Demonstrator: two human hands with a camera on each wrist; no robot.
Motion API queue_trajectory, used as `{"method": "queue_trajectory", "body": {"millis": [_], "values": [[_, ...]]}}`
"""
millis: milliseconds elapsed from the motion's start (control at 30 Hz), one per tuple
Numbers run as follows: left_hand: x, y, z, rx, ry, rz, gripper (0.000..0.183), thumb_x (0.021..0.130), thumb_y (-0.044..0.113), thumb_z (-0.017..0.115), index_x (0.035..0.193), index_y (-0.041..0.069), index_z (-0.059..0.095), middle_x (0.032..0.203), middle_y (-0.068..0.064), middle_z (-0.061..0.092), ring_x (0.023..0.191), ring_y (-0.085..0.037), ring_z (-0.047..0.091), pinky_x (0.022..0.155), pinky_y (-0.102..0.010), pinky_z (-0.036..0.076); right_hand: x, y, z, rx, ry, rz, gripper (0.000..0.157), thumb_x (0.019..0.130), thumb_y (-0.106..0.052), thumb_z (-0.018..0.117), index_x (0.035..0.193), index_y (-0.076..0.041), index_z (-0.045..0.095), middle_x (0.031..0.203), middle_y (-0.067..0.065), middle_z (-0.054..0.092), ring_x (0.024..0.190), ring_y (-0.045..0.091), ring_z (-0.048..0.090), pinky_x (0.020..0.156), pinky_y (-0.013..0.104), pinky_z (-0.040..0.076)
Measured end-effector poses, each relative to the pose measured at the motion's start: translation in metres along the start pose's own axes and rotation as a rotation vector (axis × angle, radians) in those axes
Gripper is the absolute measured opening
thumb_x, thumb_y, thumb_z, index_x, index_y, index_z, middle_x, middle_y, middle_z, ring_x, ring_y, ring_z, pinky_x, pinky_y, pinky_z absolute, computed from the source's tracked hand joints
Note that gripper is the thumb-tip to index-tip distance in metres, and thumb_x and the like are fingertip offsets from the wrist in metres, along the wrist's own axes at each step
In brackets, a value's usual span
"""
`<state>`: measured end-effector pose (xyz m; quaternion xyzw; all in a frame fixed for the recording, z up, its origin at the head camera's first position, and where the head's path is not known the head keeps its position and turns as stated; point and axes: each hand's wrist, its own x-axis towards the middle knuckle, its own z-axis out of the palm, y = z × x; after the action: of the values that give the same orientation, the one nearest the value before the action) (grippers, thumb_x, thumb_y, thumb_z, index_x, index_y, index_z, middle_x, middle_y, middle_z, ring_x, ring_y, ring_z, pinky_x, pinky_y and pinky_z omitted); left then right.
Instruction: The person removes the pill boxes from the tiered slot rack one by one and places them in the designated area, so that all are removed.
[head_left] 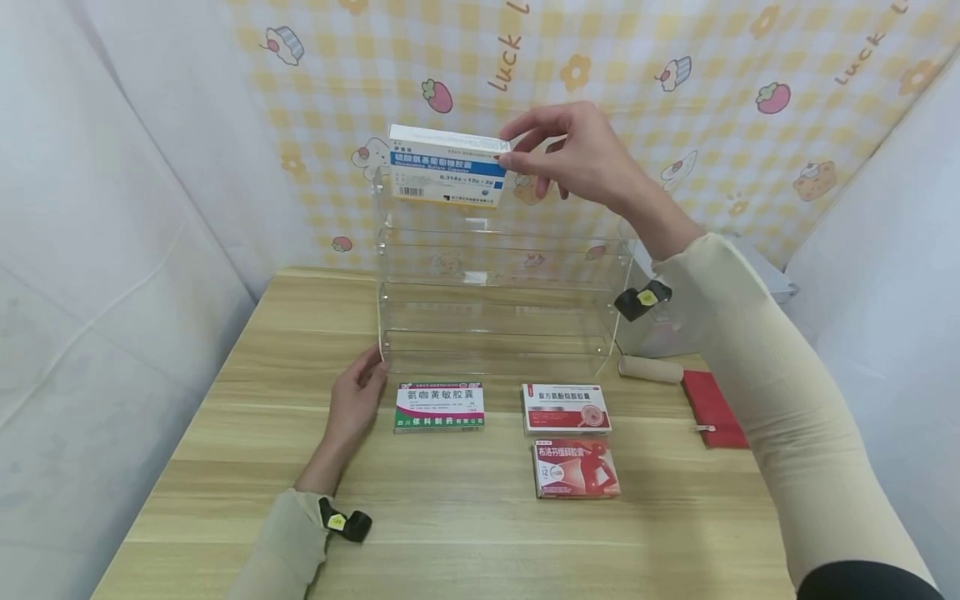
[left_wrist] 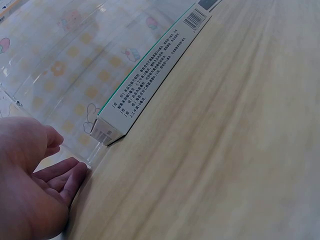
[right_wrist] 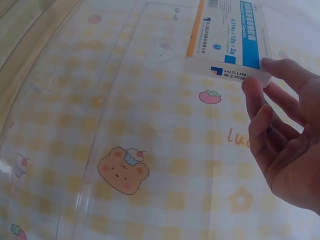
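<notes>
My right hand (head_left: 581,158) pinches one end of a white medicine box with a blue stripe (head_left: 447,175) between thumb and fingers. The box is held at the top tier of a clear acrylic display rack (head_left: 495,317), its printed front toward me. Whether its base rests on the tier, I cannot tell. In the right wrist view, the thumb and a finger grip the end of the box (right_wrist: 231,40). Low on the rack's left side, my left hand (head_left: 356,400) holds the front corner of the side panel. A green-and-pink medicine box (head_left: 439,407) lies just right of that hand.
Two red-and-white medicine boxes, an upper one (head_left: 566,409) and a lower one (head_left: 577,469), lie on the wooden table (head_left: 450,542). Right of the rack are a beige roll (head_left: 650,369), a red pouch (head_left: 716,408) and a pale container (head_left: 757,262). A patterned cloth (head_left: 720,125) hangs behind.
</notes>
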<state>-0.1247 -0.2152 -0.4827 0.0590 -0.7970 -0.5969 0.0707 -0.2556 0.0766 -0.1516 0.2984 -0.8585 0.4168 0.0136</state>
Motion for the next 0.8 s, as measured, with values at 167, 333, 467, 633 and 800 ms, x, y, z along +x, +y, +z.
{"method": "queue_trajectory", "body": {"millis": [167, 333, 467, 633, 800], "values": [[0.0, 0.0001, 0.0003, 0.0, -0.002, -0.003, 0.043, 0.103, 0.024, 0.051, 0.146, 0.017, 0.046, 0.141, -0.009, 0.052, 0.126, -0.022, 0.052, 0.102, -0.032, 0.046, 0.001, 0.0089, 0.0016, -0.014, -0.007, -0.007, 0.031, 0.086, -0.031, 0.077, 0.114, -0.019, 0.071, 0.102, 0.005, 0.07, 0.058, 0.025, 0.06, 0.038, 0.028, 0.04], [0.0, 0.0, 0.0003, 0.018, -0.001, -0.01, 0.044, 0.104, 0.027, 0.051, 0.146, 0.019, 0.046, 0.142, -0.006, 0.051, 0.126, -0.02, 0.052, 0.102, -0.031, 0.046, -0.002, 0.0083, 0.0047, -0.016, -0.002, -0.02, 0.03, 0.085, -0.032, 0.078, 0.112, -0.019, 0.072, 0.099, 0.005, 0.071, 0.057, 0.025, 0.059, 0.038, 0.028, 0.04], [-0.0006, 0.0004, -0.0002, 0.02, 0.001, 0.0, 0.044, 0.104, 0.027, 0.051, 0.146, 0.019, 0.046, 0.142, -0.007, 0.052, 0.126, -0.021, 0.052, 0.102, -0.032, 0.047, -0.0028, 0.0073, 0.0065, -0.018, -0.006, -0.027, 0.029, 0.086, -0.031, 0.078, 0.111, -0.019, 0.072, 0.098, 0.005, 0.071, 0.056, 0.025, 0.059, 0.038, 0.027, 0.04], [-0.0008, 0.001, -0.0006, 0.017, 0.001, 0.001, 0.044, 0.103, 0.025, 0.051, 0.146, 0.018, 0.046, 0.142, -0.008, 0.051, 0.125, -0.022, 0.052, 0.102, -0.033, 0.047, -0.0029, 0.0067, 0.007, -0.03, -0.013, -0.034, 0.029, 0.086, -0.031, 0.077, 0.112, -0.019, 0.072, 0.097, 0.005, 0.071, 0.056, 0.025, 0.059, 0.038, 0.027, 0.04], [-0.0015, 0.0019, -0.001, 0.019, -0.001, -0.006, 0.044, 0.103, 0.024, 0.051, 0.147, 0.018, 0.045, 0.143, -0.008, 0.051, 0.126, -0.022, 0.052, 0.102, -0.033, 0.046, -0.0035, 0.007, 0.0062, -0.015, -0.025, -0.044, 0.028, 0.086, -0.03, 0.077, 0.111, -0.018, 0.072, 0.096, 0.005, 0.072, 0.054, 0.025, 0.059, 0.037, 0.028, 0.04]]}}
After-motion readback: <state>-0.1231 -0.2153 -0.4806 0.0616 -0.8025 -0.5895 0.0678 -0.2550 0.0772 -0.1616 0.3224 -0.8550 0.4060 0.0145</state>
